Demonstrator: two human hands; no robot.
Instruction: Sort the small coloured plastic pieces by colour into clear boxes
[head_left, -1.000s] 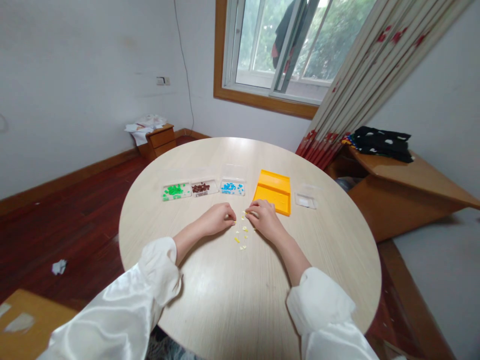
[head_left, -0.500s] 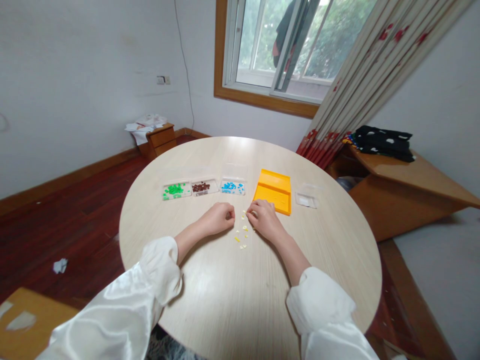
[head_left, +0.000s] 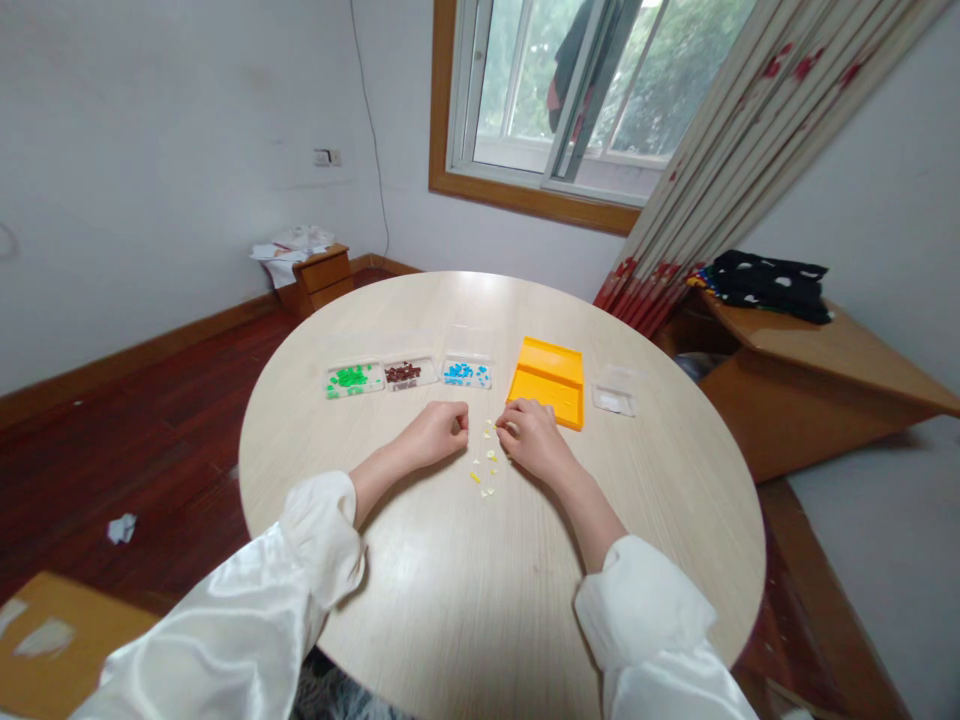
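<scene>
Several tiny pale and yellow pieces [head_left: 475,477] lie scattered on the round table [head_left: 450,600] between my two hands. My left hand [head_left: 441,433] rests on the table to their left, its fingers curled together; whatever it may pinch is hidden. On the right, my right hand [head_left: 531,436] bends over the upper pieces with thumb and fingers close together, and I cannot make out anything in them. Just beyond it an orange hinged case [head_left: 546,385] lies opened, its near edge partly covered by my right hand.
Along the far side stand clear boxes with green pieces [head_left: 351,379], brown pieces [head_left: 403,374] and blue pieces [head_left: 465,374]. A small clear box [head_left: 613,400] sits right of the orange case. A wooden cabinet [head_left: 810,380] stands beyond the table's right edge.
The right hand has shifted very slightly to the right. Otherwise the hands and pieces look the same, with only a small drift of the camera.
</scene>
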